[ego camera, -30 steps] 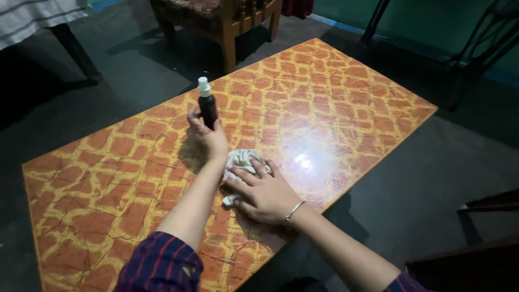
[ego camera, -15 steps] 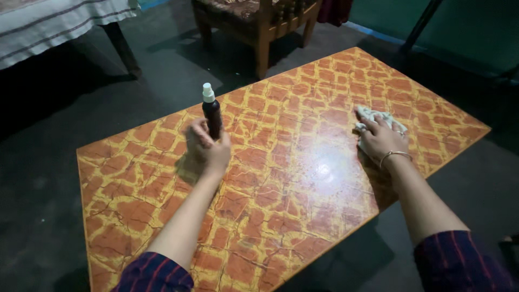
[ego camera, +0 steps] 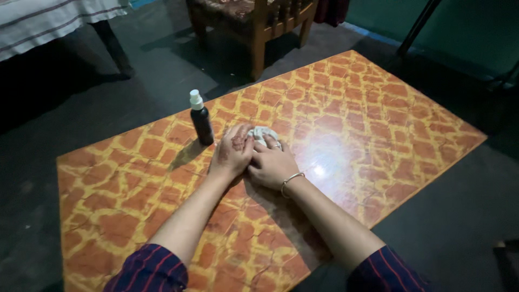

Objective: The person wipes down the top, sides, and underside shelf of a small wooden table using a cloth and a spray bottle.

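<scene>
A crumpled white cloth [ego camera: 263, 133] is pressed onto the desk [ego camera: 378, 119] just right of the dark spray bottle [ego camera: 201, 119] (standing upright), covered by the left hand [ego camera: 233, 150] and grasped by the right hand [ego camera: 272, 164].

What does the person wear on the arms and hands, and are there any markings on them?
Both arms have dark sleeves with thin red stripes, pushed up near the elbows. The right hand has a thin silver bangle at the wrist and a ring on one finger. The left hand shows a reddish-brown henna-like pattern on its back.
</scene>
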